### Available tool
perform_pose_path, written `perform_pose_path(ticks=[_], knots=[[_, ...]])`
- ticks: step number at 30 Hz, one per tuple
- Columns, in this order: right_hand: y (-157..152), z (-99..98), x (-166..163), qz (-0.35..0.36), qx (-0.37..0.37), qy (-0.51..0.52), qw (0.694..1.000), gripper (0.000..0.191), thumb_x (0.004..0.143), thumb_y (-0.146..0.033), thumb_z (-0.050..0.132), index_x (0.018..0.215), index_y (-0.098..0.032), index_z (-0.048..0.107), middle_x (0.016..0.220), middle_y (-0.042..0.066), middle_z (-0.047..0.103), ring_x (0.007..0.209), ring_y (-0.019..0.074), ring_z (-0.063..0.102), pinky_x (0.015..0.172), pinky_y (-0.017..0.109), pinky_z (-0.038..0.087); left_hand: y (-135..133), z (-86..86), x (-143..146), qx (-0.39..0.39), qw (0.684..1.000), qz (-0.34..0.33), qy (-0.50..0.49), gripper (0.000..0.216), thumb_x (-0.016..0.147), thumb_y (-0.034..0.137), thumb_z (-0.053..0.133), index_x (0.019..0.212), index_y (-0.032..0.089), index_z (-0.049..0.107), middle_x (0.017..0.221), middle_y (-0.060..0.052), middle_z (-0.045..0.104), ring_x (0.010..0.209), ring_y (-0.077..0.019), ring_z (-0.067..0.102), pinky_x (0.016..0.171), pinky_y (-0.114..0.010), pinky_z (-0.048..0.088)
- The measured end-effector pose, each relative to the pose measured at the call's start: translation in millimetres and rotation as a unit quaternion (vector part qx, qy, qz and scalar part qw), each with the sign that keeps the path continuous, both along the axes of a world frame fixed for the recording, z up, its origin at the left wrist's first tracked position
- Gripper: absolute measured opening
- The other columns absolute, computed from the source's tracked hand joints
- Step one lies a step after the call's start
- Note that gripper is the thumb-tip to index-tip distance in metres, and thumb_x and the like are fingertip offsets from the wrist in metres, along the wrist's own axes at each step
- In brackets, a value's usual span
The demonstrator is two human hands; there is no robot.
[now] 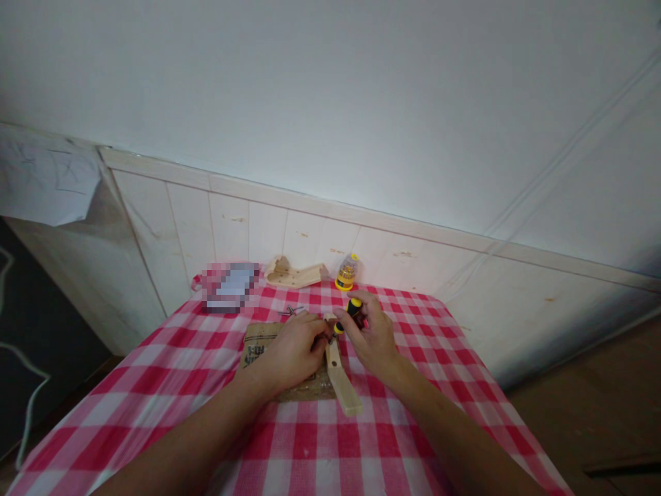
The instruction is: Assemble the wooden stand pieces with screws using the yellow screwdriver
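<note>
My right hand (372, 337) is closed round a black and yellow screwdriver (353, 307), whose tip points down-left at the far end of a pale wooden strip (341, 382). The fingers of my left hand (294, 348) are curled and pinched at that same end of the strip, right by the screwdriver tip; what they pinch is too small to make out. The strip lies across a brown cardboard sheet (254, 346) on a red and white checked tablecloth (180, 372).
A few dark screws (290, 311) lie just beyond my left hand. At the table's far edge sit a shaped wooden piece (294, 274), a yellow bit holder (346, 273) and a blurred packet (230, 287). A panelled wall (232, 220) stands behind; the floor drops off right.
</note>
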State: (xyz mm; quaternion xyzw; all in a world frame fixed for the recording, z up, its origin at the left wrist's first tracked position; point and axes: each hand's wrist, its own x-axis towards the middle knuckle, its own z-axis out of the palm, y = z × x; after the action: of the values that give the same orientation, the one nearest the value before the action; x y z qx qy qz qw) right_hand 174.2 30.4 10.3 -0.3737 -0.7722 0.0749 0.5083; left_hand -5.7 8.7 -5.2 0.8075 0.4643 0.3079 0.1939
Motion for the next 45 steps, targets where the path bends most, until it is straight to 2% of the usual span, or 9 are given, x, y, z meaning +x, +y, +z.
perform_pose_path(ticks=[6, 9, 16, 24, 33, 41, 45], knots=[[0.3, 3.7, 4.4, 0.043, 0.016, -0.042, 0.998, 0.033, 0.098, -0.025, 0.059, 0.131, -0.026, 0.061, 0.106, 0.007, 0.076, 0.077, 0.0185, 0.071, 0.073, 0.033, 0.060, 0.3, -1.3, -0.1, 0.007, 1.000, -0.001, -0.005, 0.018, 0.088, 0.011, 0.052, 0.083, 0.020, 0.067, 0.087, -0.006, 0.071, 0.088, -0.0230, 0.063, 0.082, -0.035, 0.045], [-0.4, 4.7, 4.4, 0.059, 0.012, -0.037, 0.997, 0.037, 0.098, -0.022, 0.058, 0.134, -0.025, 0.060, 0.113, 0.009, 0.076, 0.080, 0.0186, 0.072, 0.075, 0.033, 0.061, 0.7, -1.7, -0.1, 0.005, 1.000, -0.003, -0.006, 0.018, 0.087, 0.010, 0.052, 0.082, 0.020, 0.066, 0.087, -0.006, 0.071, 0.088, -0.0230, 0.063, 0.082, -0.035, 0.045], [-0.3, 0.4, 0.8, 0.032, 0.002, 0.009, 0.999, 0.031, 0.094, -0.025, 0.064, 0.125, -0.025, 0.062, 0.101, 0.007, 0.075, 0.073, 0.0181, 0.070, 0.068, 0.031, 0.060, 1.2, -3.1, 0.2, 0.004, 1.000, -0.005, -0.008, 0.019, 0.088, 0.010, 0.052, 0.084, 0.020, 0.067, 0.087, -0.006, 0.071, 0.089, -0.0233, 0.064, 0.082, -0.035, 0.045], [-1.1, 0.3, -2.0, 0.015, -0.025, 0.030, 0.999, 0.026, 0.090, -0.029, 0.068, 0.114, -0.023, 0.060, 0.083, 0.001, 0.069, 0.064, 0.0160, 0.065, 0.057, 0.027, 0.052, 1.3, -4.2, -0.3, 0.007, 1.000, -0.005, -0.012, 0.018, 0.088, 0.011, 0.051, 0.083, 0.020, 0.066, 0.086, -0.006, 0.070, 0.088, -0.0228, 0.063, 0.082, -0.035, 0.045], [-2.5, -1.2, -4.5, 0.000, -0.039, 0.048, 0.998, 0.026, 0.087, -0.030, 0.071, 0.108, -0.023, 0.057, 0.080, -0.001, 0.067, 0.060, 0.0144, 0.062, 0.053, 0.025, 0.049, 1.5, -5.7, -0.3, 0.004, 1.000, -0.005, -0.013, 0.017, 0.087, 0.011, 0.051, 0.084, 0.019, 0.066, 0.086, -0.006, 0.070, 0.087, -0.0231, 0.062, 0.081, -0.035, 0.044], [-1.5, -1.2, -2.2, 0.011, -0.020, 0.059, 0.998, 0.024, 0.089, -0.027, 0.068, 0.109, -0.023, 0.056, 0.081, -0.001, 0.064, 0.063, 0.0143, 0.062, 0.056, 0.025, 0.051, 1.8, -4.6, -0.7, 0.001, 1.000, -0.011, -0.020, 0.020, 0.088, 0.010, 0.051, 0.085, 0.019, 0.068, 0.087, -0.006, 0.071, 0.089, -0.0225, 0.063, 0.083, -0.034, 0.045], [-2.1, 0.7, 1.1, 0.025, 0.013, 0.073, 0.997, 0.025, 0.088, -0.021, 0.067, 0.111, -0.023, 0.056, 0.080, -0.002, 0.060, 0.060, 0.0121, 0.057, 0.055, 0.024, 0.049, 2.5, -5.9, -1.0, -0.001, 0.999, -0.019, -0.038, 0.022, 0.088, 0.010, 0.052, 0.087, 0.020, 0.071, 0.090, -0.005, 0.071, 0.091, -0.0219, 0.064, 0.085, -0.033, 0.046]])
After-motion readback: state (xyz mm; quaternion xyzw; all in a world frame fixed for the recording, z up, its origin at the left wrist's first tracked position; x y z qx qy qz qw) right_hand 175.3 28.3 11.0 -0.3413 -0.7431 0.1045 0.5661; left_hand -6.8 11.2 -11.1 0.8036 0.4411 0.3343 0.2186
